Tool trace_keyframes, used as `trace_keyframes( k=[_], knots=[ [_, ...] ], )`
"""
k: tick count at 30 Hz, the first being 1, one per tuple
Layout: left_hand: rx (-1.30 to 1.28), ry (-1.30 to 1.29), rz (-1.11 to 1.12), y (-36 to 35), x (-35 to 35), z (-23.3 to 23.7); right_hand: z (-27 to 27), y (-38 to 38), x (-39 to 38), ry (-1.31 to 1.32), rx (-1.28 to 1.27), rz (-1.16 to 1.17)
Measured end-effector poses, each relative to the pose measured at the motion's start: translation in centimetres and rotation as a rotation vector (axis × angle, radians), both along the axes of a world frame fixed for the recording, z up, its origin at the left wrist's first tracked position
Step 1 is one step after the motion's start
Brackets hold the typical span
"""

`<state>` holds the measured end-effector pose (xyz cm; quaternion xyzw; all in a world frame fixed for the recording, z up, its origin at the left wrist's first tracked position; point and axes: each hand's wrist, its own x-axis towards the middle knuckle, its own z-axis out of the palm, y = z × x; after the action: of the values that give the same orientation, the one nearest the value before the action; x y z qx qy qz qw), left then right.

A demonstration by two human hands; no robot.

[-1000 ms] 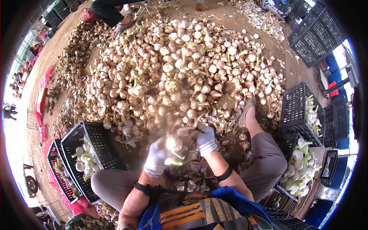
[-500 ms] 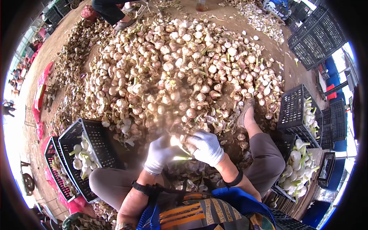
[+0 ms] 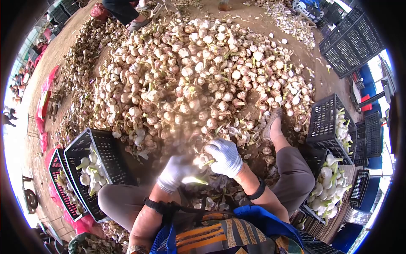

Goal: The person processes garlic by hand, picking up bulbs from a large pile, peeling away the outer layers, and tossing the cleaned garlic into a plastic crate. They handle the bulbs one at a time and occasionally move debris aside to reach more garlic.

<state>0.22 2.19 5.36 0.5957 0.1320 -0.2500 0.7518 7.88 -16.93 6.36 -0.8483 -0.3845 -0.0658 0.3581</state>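
Note:
My left hand (image 3: 174,172), in a white knit glove, is closed and smeared by motion. A garlic bulb with a pale green stalk (image 3: 195,180) sticks out from its lower right side, most of the bulb hidden or blurred. Close by on the right, my gloved right hand (image 3: 225,158) has its fingers curled round another garlic bulb (image 3: 203,161), whose short stem shows at the fingertips. Just beyond both hands spreads a large heap of unpeeled garlic (image 3: 186,72), partly hazy in front of them. Loose skins (image 3: 215,192) lie on the ground between my legs.
Black crates with cleaned garlic stand at my left (image 3: 120,158) and right (image 3: 311,127); another filled crate (image 3: 323,188) sits nearer my right knee. Another person's foot (image 3: 138,24) is beyond the heap. Stacked crates (image 3: 353,42) rise at far right.
My left hand has drawn slightly down with the stalked garlic bulb, and the gap between the hands has widened. My right hand has shifted a little up and left.

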Motion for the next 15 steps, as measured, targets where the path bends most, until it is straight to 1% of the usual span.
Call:
trace_keyframes(
  k=[1,3,4,5,6,7,8,9,10,11,12,13,14,15],
  knots=[
    [0.001,0.003,-0.001,0.2,0.3,0.5,-0.4,0.0,0.2,0.036,0.017,0.042],
    [-0.087,-0.010,-0.261,0.4,1.2,1.5,-0.4,0.2,0.6,0.073,0.033,0.082],
    [-0.096,0.020,-0.264,-0.3,0.6,0.8,-0.1,0.6,0.7,0.155,-0.027,0.093],
    [0.007,-0.065,-0.325,-0.8,0.6,1.0,0.2,0.8,0.9,0.239,-0.087,0.104],
    [0.112,-0.150,-0.384,-1.1,0.6,1.3,-0.2,0.8,1.1,0.240,-0.087,0.104],
    [0.025,-0.026,-0.261,-1.1,0.4,1.0,-1.0,0.9,1.4,0.274,0.004,0.107],
    [0.001,0.031,-0.195,-0.7,0.5,-0.1,-1.4,1.1,1.7,0.309,0.097,0.112],
    [-0.008,-0.014,-0.134,-0.5,0.4,0.1,-0.5,0.7,2.2,0.370,-0.024,-0.035],
    [-0.018,-0.062,-0.070,-0.3,0.4,0.3,-0.3,0.0,2.3,0.332,0.058,-0.130],
    [-0.065,-0.065,0.166,-0.7,0.1,-2.6,-1.0,-0.5,2.1,0.394,0.169,-0.233],
    [-0.055,-0.095,0.252,-1.2,0.2,-1.5,-2.5,-1.3,1.7,0.457,0.280,-0.341],
    [-0.015,-0.133,0.292,-1.4,0.4,-1.1,-3.4,-2.5,1.7,0.729,0.346,-0.223],
    [0.024,-0.170,0.335,-1.5,0.5,-1.0,-4.4,-2.7,0.7,0.728,0.343,-0.222],
    [0.023,-0.169,0.335,-1.5,0.6,-1.0,-4.4,-2.3,-0.4,0.787,0.368,-0.148]
  ],
)
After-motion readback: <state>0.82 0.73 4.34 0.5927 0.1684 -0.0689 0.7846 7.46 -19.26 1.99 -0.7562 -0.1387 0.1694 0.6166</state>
